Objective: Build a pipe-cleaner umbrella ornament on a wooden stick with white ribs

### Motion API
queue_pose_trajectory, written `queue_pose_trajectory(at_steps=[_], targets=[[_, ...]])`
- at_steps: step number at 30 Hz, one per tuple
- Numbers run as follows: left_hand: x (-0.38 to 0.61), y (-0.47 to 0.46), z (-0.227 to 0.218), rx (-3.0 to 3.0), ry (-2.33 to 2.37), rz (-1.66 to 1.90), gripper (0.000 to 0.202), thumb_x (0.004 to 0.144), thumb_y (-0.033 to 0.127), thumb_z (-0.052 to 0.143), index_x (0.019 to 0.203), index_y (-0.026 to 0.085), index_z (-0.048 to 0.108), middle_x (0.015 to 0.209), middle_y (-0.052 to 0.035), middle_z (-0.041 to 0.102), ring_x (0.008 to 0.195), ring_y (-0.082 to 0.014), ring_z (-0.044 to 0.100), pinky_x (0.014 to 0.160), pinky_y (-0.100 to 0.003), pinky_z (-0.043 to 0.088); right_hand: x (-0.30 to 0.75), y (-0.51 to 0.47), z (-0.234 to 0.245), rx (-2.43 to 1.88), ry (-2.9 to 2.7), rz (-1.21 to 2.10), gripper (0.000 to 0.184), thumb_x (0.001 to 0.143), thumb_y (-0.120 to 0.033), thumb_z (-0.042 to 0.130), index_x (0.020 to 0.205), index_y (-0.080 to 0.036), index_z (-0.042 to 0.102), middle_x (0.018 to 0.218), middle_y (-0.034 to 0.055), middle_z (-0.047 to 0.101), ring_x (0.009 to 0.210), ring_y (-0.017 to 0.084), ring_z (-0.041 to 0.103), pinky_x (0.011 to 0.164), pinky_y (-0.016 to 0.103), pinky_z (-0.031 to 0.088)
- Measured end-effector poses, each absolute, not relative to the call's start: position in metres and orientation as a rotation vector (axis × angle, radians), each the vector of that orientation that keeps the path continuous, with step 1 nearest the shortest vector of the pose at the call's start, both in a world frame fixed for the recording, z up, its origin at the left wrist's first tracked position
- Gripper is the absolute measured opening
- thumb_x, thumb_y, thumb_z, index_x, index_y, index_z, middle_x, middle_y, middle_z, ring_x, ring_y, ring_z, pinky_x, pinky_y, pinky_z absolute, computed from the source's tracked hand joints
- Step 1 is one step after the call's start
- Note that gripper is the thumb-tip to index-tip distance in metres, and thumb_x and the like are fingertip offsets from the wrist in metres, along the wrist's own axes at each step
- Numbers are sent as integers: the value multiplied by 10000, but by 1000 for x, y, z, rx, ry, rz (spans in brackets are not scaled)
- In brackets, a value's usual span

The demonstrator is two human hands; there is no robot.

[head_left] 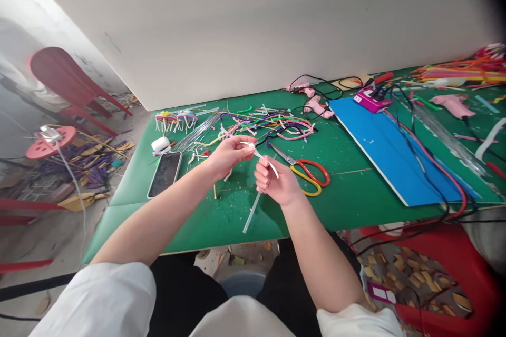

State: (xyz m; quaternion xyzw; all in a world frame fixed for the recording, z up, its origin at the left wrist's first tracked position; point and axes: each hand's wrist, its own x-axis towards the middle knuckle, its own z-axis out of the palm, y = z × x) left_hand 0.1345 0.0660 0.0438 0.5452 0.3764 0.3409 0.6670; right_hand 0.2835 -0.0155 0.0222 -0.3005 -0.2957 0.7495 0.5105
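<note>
My left hand (pixel 229 155) is raised over the green table (pixel 348 189), its fingertips pinched on a thin white strip (pixel 264 158). My right hand (pixel 274 181) is closed around the same strip just below and to the right, the two hands almost touching. A clear stick (pixel 252 213) lies on the table under my right hand. Red and yellow scissors (pixel 306 171) lie just right of my right hand. A tangle of coloured pipe cleaners (pixel 269 125) sits behind the hands.
A phone (pixel 165 174) and a white earbud case (pixel 160 143) lie at the left. A blue board (pixel 389 150), pink glue guns (pixel 318 108) and cables lie at the right. A white panel (pixel 276 26) stands behind. Red stools (pixel 69 81) stand at the left.
</note>
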Motion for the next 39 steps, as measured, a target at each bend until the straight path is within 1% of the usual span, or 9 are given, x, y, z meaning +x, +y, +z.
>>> queue_pose_trajectory(at_steps=[7,12,19,22,24,27,32,37,39], targets=[[128,77,60,1447,876,676,332,634,198,803,937,148,678,628,31,630,596,-71,577,602,-222,463,287,-15,19,-605,-664,1820,252,924,-321,385,690,-241,338,609,-67,195,480,116,160,422,209,231],[112,101,69,1879,1055,523,322,679,251,746,984,161,694,665,4,652,603,-97,587,587,-238,463,296,-16,17,-611,-667,1713,246,918,-322,378,691,-246,321,621,-63,179,498,127,116,436,224,194],[94,146,72,2232,1469,506,218,745,218,664,942,168,744,773,-50,711,789,-208,651,814,-370,500,298,-16,17,-624,-673,1702,219,889,-308,395,691,-246,326,616,-64,188,490,121,124,430,218,188],[104,138,76,2354,1381,528,267,798,180,596,1023,220,735,1065,-45,715,1064,-222,620,981,-355,438,298,-16,17,-564,-645,1735,216,889,-304,397,693,-243,328,611,-69,186,480,112,118,414,202,172],[115,123,76,2602,1148,605,259,851,270,578,1061,221,721,1190,-61,670,1164,-231,570,1028,-361,404,298,-16,17,-554,-644,1748,226,895,-307,397,691,-243,326,602,-72,187,470,106,120,402,194,168],[130,104,77,2697,1230,629,291,908,374,508,909,197,738,926,-73,713,964,-229,628,929,-366,434,297,-17,18,-572,-661,1758,243,911,-316,398,691,-243,324,586,-75,195,455,102,136,388,190,181],[137,102,76,2353,1536,452,457,921,459,462,640,164,667,557,-48,582,743,-225,624,747,-332,439,294,-17,21,-509,-606,1843,253,894,-322,456,689,-234,337,545,-84,232,426,85,183,377,178,194],[137,78,77,2200,1317,394,488,949,495,366,836,189,730,740,-26,706,659,-125,613,623,-242,455,283,-19,23,-638,-612,1786,314,815,-458,619,715,-223,437,518,-92,402,390,64,334,369,186,272],[136,60,80,2128,1274,626,325,854,461,566,809,180,724,775,-30,715,669,-127,598,618,-244,450,278,-20,22,-754,-651,1675,338,775,-495,667,729,-220,476,511,-90,466,373,64,384,358,186,296]])
